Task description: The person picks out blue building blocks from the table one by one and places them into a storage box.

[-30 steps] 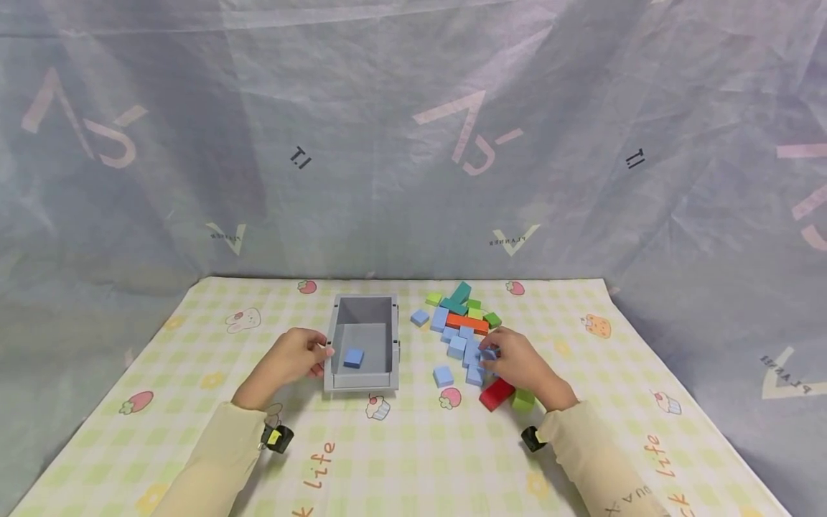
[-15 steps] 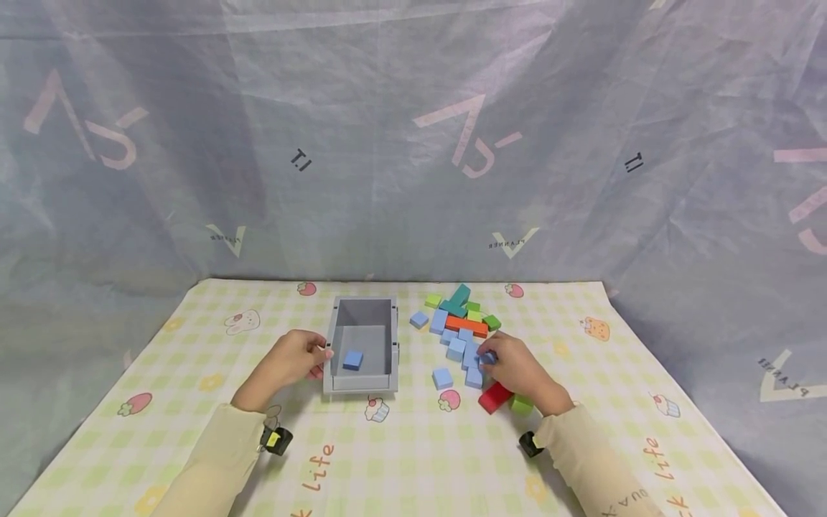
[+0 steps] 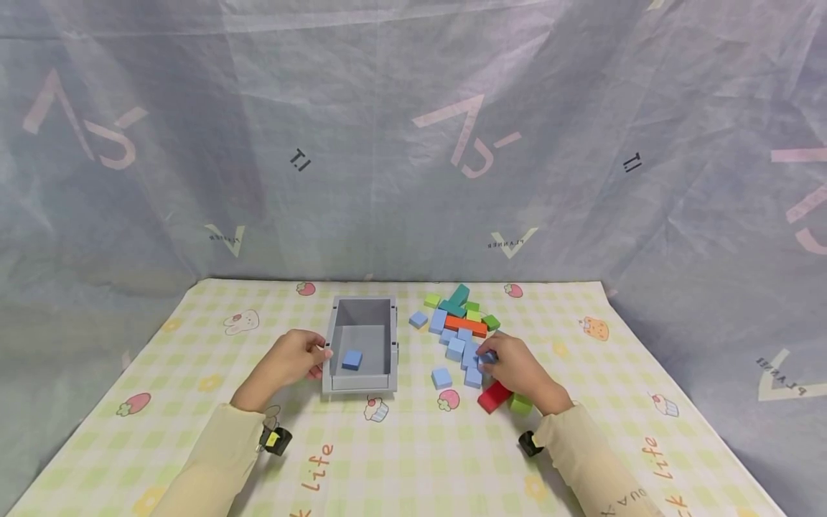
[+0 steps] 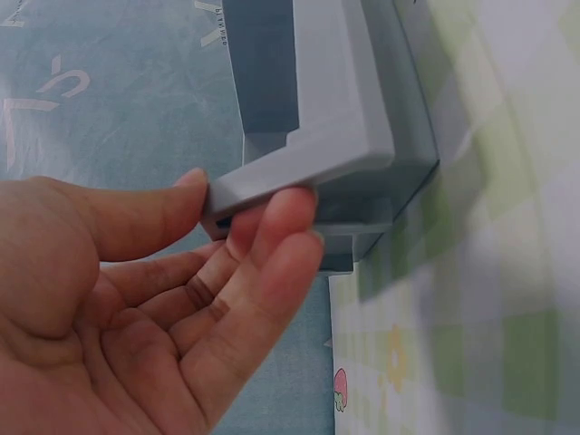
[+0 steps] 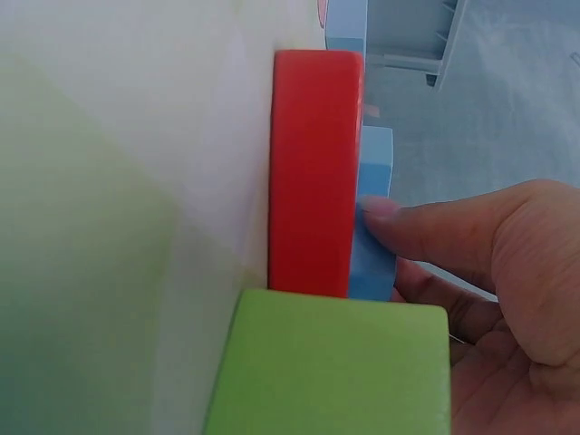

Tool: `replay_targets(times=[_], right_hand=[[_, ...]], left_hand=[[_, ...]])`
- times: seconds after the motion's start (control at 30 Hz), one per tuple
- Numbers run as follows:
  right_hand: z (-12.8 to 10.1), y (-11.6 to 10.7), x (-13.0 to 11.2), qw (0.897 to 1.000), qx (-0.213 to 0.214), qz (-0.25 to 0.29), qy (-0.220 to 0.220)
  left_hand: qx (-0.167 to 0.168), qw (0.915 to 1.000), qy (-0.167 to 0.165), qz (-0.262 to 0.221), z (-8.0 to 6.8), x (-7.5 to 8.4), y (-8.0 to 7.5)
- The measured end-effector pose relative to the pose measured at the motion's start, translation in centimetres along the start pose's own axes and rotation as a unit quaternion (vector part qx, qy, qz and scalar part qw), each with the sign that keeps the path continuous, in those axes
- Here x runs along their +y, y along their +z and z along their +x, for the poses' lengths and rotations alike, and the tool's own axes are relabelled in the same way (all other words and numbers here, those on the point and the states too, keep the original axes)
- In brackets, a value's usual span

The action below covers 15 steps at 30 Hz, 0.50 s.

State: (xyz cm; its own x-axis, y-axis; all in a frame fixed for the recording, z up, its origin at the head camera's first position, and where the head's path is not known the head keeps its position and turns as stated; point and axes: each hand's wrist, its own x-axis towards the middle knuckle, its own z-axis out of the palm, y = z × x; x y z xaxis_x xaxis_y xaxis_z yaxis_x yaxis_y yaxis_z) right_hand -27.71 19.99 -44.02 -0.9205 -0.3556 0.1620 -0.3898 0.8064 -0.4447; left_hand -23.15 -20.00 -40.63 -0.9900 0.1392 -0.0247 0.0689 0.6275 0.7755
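Note:
A grey open bin (image 3: pixel 360 385) stands on the checked mat with one light blue cube (image 3: pixel 352 359) inside. My left hand (image 3: pixel 321 355) pinches the bin's left rim near its front corner; in the left wrist view the thumb lies on the rim (image 4: pixel 335 145) and the fingers (image 4: pixel 276 227) sit under it. My right hand (image 3: pixel 489 359) pinches a light blue block (image 3: pixel 487 356) at the near edge of a pile of blocks. In the right wrist view the thumb presses that blue block (image 5: pixel 372 263), which lies against a red block (image 5: pixel 313 172).
The pile right of the bin holds several light blue blocks, an orange bar (image 3: pixel 466 324), a teal piece (image 3: pixel 457 298) and small green ones. A red block (image 3: pixel 494 396) and a green block (image 3: pixel 520 404) lie by my right wrist. A loose blue cube (image 3: pixel 442 377) sits between bin and pile.

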Motion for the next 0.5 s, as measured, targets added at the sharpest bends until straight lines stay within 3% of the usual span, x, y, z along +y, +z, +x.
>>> replay_targets(times=[0.5], right_hand=[[0.05, -0.38, 0.56, 1.0, -0.004, 0.005, -0.006]], left_hand=[[0.002, 1.0, -0.001, 0.0, -0.01, 0.12, 0.01]])
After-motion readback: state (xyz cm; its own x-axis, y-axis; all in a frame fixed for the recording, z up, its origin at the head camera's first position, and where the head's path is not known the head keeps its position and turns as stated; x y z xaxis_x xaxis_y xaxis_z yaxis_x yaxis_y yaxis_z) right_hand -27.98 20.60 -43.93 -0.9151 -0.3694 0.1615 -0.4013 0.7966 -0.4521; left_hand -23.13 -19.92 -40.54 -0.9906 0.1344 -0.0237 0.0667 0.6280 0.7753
